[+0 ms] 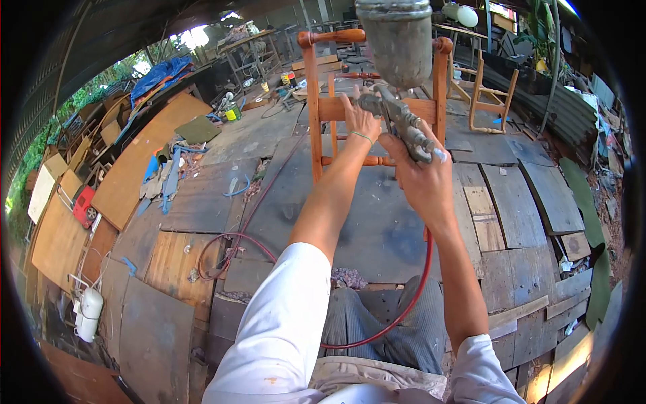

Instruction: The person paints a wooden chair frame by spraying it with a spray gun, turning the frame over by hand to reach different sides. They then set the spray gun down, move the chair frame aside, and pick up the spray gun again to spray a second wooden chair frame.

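Observation:
My right hand (425, 175) is wrapped around the handle of a metal spray gun (404, 124), whose grey cup (394, 47) stands on top. A red hose (425, 276) hangs below that hand and curves across my lap. Farther forward, my left hand (362, 122) reaches to a reddish-brown wooden chair (311, 101), overlapping its flat crosspiece (330, 109). The left fingers that show are stretched out; others are hidden behind the spray gun. The cup covers the middle of the chair's top rail (340, 36).
Worn boards (377, 236) cover the ground. The hose loops (208, 259) on the left. Behind to the right stands a lighter wooden chair frame (494, 101). Wooden panels (151, 158) and a white tank-like object (89, 313) lie left; a workbench (245, 42) stands at the back.

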The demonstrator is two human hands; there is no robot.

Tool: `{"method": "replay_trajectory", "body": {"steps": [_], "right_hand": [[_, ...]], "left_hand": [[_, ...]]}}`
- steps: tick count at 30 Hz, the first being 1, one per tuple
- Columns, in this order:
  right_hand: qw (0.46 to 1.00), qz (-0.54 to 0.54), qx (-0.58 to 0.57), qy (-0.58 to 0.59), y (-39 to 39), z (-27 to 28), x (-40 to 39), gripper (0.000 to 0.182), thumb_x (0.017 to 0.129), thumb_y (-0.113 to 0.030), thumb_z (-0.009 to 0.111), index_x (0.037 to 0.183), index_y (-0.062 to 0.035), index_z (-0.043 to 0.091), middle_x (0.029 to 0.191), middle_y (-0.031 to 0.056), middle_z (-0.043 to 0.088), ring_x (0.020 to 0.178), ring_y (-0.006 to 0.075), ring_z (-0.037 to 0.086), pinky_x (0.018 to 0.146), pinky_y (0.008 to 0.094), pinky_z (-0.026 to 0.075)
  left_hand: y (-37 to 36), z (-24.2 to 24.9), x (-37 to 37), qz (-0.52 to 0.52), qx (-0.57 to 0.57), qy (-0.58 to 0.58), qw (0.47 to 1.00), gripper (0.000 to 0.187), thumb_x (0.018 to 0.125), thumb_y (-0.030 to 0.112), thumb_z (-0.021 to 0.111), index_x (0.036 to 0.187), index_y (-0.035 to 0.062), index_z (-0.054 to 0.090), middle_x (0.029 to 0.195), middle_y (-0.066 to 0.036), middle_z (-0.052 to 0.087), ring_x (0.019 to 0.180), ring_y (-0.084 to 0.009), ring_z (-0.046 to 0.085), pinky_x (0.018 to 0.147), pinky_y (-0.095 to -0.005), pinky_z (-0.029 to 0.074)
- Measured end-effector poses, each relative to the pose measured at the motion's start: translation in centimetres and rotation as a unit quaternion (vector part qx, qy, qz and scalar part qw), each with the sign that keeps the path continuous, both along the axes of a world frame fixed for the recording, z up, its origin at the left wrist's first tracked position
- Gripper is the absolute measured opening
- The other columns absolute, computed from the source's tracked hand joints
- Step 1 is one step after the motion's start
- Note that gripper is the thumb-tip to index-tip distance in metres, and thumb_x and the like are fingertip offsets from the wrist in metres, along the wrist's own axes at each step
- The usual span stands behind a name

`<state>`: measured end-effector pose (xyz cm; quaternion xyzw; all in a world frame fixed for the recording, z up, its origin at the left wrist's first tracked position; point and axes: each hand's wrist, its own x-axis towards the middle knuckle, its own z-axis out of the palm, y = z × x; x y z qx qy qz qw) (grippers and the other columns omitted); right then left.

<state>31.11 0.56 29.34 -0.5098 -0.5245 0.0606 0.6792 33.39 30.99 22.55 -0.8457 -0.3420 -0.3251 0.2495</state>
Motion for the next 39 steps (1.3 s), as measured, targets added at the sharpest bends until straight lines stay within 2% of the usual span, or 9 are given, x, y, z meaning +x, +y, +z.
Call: {"method": "replay_trajectory", "body": {"steps": [5,8,11,18,23,26,33,35,39], "right_hand": [[0.996,0.022,-0.083,0.004,-3.8,-0.1,-0.3,0.026,0.093,-0.018,0.076,0.11,-0.0008,0.067,0.07,0.0087,0.061,0.055,0.0111,0.044,0.053,0.0296,0.042],[0.996,0.013,-0.082,0.044,-6.2,-0.8,-0.4,0.023,0.093,-0.014,0.074,0.11,0.0002,0.067,0.072,0.0047,0.063,0.053,0.0075,0.046,0.05,0.0266,0.04],[0.997,-0.047,-0.026,0.06,-8.2,-2.7,-0.1,0.021,0.093,-0.01,0.072,0.111,0.002,0.068,0.071,-0.0004,0.061,0.052,0.0053,0.05,0.048,0.0243,0.039],[0.981,-0.013,-0.173,0.087,-12.3,-7.7,1.1,0.025,0.094,-0.013,0.075,0.114,0.0007,0.068,0.073,0.0005,0.061,0.054,0.0058,0.051,0.049,0.0241,0.04],[0.988,0.045,-0.141,0.049,-11.3,-8.8,0.1,0.035,0.088,-0.013,0.081,0.117,0.0009,0.067,0.083,0.0091,0.071,0.074,0.0143,0.065,0.069,0.0305,0.051],[0.995,0.027,-0.097,-0.001,-9.8,-8.1,-0.3,0.035,0.087,-0.015,0.082,0.114,0.0002,0.066,0.081,0.0117,0.071,0.071,0.0164,0.066,0.067,0.0311,0.051],[0.98,0.058,-0.19,-0.01,-10.1,-8.3,-0.3,0.033,0.087,-0.021,0.082,0.105,-0.0011,0.064,0.08,0.0139,0.071,0.067,0.0237,0.068,0.065,0.0341,0.051],[0.969,0.072,-0.234,-0.034,-10.9,-8.8,-0.3,0.033,0.087,-0.023,0.082,0.104,-0.0014,0.063,0.08,0.0144,0.071,0.068,0.0271,0.069,0.064,0.0359,0.051],[0.958,0.098,-0.264,-0.061,-12.2,-10.2,-0.3,0.034,0.088,-0.026,0.08,0.104,-0.0016,0.063,0.081,0.0154,0.072,0.071,0.0323,0.071,0.065,0.0394,0.052]], "left_hand": [[-0.6,-0.7,0.1,0.023,0.039,-0.008,0.999,0.074,0.093,0.037,0.063,0.158,0.0185,0.035,0.153,-0.013,0.046,0.148,-0.0383,0.032,0.118,-0.071,0.013],[-3.2,1.7,-0.8,0.047,-0.041,0.034,0.997,0.079,0.09,0.033,0.068,0.159,0.0196,0.033,0.151,-0.013,0.047,0.148,-0.0375,0.033,0.119,-0.0717,0.012],[-2.9,2.1,-1.5,0.036,0.0,0.063,0.997,0.092,0.08,0.03,0.077,0.16,0.019,0.032,0.147,-0.013,0.051,0.145,-0.0359,0.038,0.115,-0.0748,0.017],[-1.0,4.2,-2.3,0.002,0.004,0.203,0.979,0.092,0.08,0.031,0.08,0.158,0.0162,0.035,0.133,-0.013,0.064,0.122,-0.0325,0.062,0.114,-0.0729,0.024],[-1.0,6.0,-2.8,-0.034,0.029,0.289,0.956,0.084,0.075,0.049,0.084,0.145,0.0151,0.052,0.113,-0.011,0.074,0.105,-0.0319,0.071,0.11,-0.0684,0.03],[-1.8,6.7,-2.8,-0.018,0.059,0.336,0.94,0.075,0.075,0.059,0.081,0.133,0.014,0.067,0.102,-0.009,0.077,0.1,-0.0299,0.073,0.106,-0.0655,0.034],[0.1,5.3,-3.2,-0.043,0.069,0.317,0.945,0.074,0.09,0.064,0.063,0.153,0.0302,0.043,0.117,-0.008,0.074,0.11,-0.027,0.071,0.114,-0.0722,0.025],[4.8,3.1,-2.3,-0.104,0.058,0.241,0.963,0.1,0.08,0.068,0.071,0.158,0.0159,0.036,0.102,-0.015,0.073,0.106,-0.0316,0.069,0.113,-0.0765,0.019],[0.2,5.5,-3.6,-0.048,0.047,0.297,0.952,0.104,0.069,0.059,0.085,0.153,0.0146,0.043,0.103,-0.015,0.073,0.1,-0.0342,0.071,0.113,-0.0718,0.025]]}}
